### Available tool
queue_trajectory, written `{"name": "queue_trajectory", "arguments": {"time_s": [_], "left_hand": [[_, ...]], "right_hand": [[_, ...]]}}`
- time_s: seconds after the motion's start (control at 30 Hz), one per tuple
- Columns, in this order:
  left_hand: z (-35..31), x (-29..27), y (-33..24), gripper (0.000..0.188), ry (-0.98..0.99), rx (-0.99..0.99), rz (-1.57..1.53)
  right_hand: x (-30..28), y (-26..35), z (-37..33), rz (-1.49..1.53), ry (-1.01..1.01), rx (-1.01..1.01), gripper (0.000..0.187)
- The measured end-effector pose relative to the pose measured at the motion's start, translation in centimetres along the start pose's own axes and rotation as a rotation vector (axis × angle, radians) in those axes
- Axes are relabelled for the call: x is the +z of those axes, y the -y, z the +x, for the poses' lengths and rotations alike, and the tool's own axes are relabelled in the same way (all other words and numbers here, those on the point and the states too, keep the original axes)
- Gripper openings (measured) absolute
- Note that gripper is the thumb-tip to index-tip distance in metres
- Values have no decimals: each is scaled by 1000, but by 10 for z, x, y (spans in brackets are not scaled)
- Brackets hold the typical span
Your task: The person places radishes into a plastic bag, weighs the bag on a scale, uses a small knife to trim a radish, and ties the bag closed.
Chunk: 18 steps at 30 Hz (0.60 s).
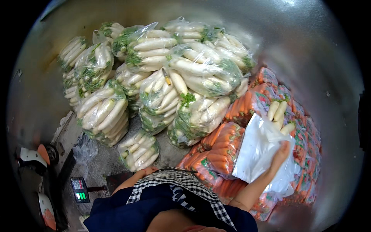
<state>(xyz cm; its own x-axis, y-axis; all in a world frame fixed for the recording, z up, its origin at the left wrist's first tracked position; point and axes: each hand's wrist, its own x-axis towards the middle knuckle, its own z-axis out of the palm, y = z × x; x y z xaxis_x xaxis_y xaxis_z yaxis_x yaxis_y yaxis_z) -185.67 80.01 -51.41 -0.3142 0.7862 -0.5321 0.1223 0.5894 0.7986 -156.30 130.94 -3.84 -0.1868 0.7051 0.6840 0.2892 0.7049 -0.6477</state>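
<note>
My right hand (283,149) reaches out over the carrots, its fingers closed on the edge of a thin plastic bag (264,145) at the top of a whitish stack of bags. Several loose white radishes (279,110) lie just beyond it, by the far edge of that stack. Close to my waist, my left hand (148,170) is mostly covered by my checked apron (166,177), so its fingers cannot be made out. Next to it on the floor stands a small clear bag of white radishes (140,150).
Big clear bags of radishes (206,71) are heaped ahead, with a yellow-handled knife (166,76) on them. Bagged carrots (224,152) form a pile at the right. A scale display (80,190) stands at the lower left, near a parked scooter (44,189).
</note>
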Motion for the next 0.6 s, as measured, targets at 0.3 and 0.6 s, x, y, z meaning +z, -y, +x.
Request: {"name": "queue_trajectory", "arguments": {"time_s": [0.3,0.6], "left_hand": [[-72,-54,-250,46,111,272,-915],[-110,-79,-358,39,-264,255,-764]], "right_hand": [[108,166,-105,215,645,-652,11],[148,195,-192,476,1567,-579,22]]}}
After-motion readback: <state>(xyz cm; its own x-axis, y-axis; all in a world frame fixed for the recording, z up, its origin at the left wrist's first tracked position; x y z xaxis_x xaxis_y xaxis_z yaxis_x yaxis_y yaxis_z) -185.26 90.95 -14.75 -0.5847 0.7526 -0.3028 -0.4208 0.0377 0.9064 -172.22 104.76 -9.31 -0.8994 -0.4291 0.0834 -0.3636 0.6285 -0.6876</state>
